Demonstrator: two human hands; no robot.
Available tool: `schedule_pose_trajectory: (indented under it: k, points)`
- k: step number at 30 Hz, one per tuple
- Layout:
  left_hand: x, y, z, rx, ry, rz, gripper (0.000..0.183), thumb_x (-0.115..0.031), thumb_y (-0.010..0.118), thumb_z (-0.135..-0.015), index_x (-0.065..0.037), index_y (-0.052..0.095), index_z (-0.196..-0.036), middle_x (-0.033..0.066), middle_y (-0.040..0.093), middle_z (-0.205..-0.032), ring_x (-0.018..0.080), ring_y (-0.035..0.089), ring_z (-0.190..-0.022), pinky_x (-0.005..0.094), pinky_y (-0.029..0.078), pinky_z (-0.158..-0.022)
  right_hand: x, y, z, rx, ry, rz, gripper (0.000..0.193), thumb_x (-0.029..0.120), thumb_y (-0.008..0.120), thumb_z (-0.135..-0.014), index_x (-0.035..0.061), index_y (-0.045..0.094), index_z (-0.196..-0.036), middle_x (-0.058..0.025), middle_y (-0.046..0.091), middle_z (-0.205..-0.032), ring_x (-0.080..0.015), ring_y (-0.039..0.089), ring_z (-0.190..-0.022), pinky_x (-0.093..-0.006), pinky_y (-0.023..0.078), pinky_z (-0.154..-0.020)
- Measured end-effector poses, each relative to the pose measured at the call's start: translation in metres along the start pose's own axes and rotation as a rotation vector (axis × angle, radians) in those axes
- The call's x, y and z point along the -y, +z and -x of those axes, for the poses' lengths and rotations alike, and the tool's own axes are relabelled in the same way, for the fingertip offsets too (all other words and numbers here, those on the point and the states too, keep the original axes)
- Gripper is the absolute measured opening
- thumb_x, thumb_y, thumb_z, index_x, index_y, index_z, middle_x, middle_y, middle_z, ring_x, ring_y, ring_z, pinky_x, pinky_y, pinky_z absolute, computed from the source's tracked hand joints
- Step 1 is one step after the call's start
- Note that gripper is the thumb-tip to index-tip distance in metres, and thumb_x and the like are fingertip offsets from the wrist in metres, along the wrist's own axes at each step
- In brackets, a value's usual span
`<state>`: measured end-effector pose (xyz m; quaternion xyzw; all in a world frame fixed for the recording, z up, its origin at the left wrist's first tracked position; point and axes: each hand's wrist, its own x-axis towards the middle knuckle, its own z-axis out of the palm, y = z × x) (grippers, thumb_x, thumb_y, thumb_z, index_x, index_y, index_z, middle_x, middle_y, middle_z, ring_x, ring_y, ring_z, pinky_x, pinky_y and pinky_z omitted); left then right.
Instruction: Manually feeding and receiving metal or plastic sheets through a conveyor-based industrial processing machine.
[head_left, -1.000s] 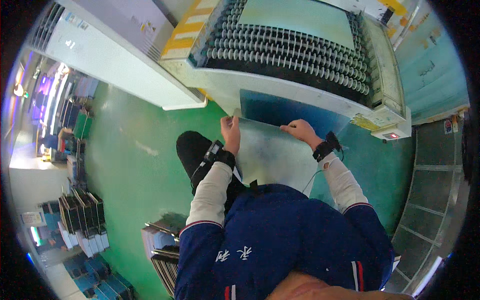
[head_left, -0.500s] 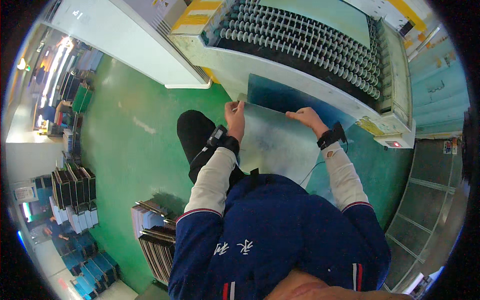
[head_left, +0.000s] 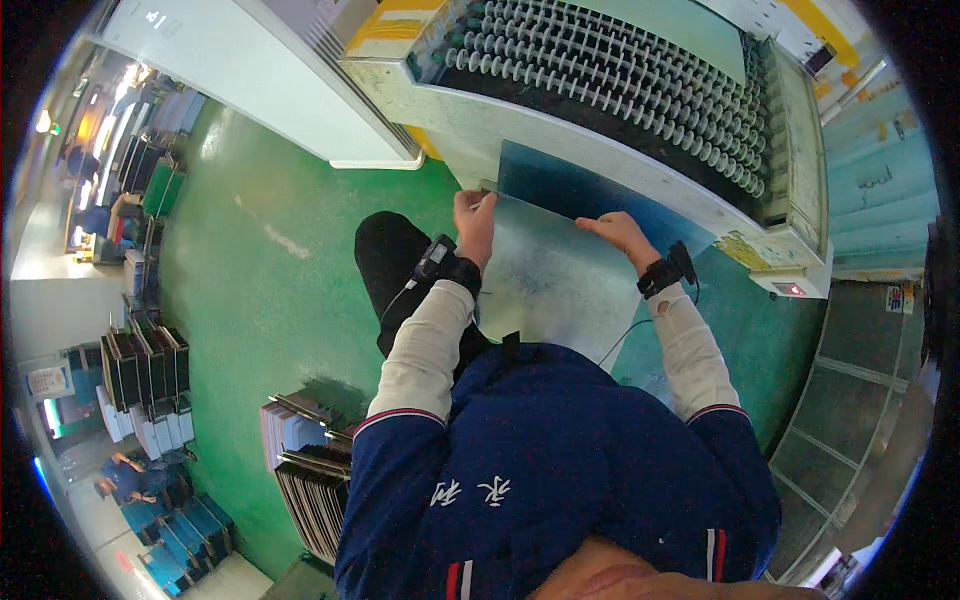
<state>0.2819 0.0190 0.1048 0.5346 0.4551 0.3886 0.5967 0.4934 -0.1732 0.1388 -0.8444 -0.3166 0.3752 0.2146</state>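
A thin silvery-grey panel [head_left: 555, 268] stands in front of my body, tilted, its lower part hidden by my torso. My left hand [head_left: 474, 226] pinches its top left corner between thumb and fingers. At the right end of the same top edge, my right hand [head_left: 622, 238] is closed over the panel, thumb pointing left along the edge. Just beyond it a dark blue sheet [head_left: 590, 192] leans against the front of the roller machine. Each wrist wears a black strapped device.
The machine's white rollers [head_left: 610, 95] lie ahead, with a pale green board [head_left: 660, 30] on them. A white cabinet [head_left: 270, 85] stands at left front. Racks of panels [head_left: 312, 490] are at lower left. A grey mesh partition [head_left: 830, 410] rises at right. Far left, a person [head_left: 128, 478] sits.
My left hand has shifted slightly up and to the right at the panel's corner. The right hand keeps its grip almost unmoved. The far person shows more plainly.
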Motion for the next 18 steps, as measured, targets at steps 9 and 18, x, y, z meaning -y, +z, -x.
schedule_pose_trajectory:
  k: [9,18]
  points:
    - [0.018,0.005,-0.011,-0.028,-0.04,-0.031,0.034,-0.02,0.073,-0.077,0.0,0.056,-0.098,0.0094,0.058,-0.094,0.0179,0.053,-0.087,0.0314,0.044,-0.077,-0.005,0.005,0.0,-0.055,-0.009,-0.016,0.066,0.062,0.068,-0.077,-0.0033,0.065,-0.068,-0.0056,0.052,-0.058,-0.0158,0.049,-0.057,-0.0341,0.04,-0.056]
    - [0.024,0.001,-0.021,-0.002,-0.082,-0.041,0.03,-0.018,0.068,-0.076,0.0,0.056,-0.095,0.0082,0.056,-0.091,0.0168,0.05,-0.085,0.0297,0.042,-0.078,-0.003,0.0,-0.006,-0.005,-0.004,0.05,0.063,0.063,0.07,-0.076,0.0011,0.073,-0.08,-0.0122,0.067,-0.072,-0.0193,0.063,-0.069,-0.0318,0.048,-0.067]
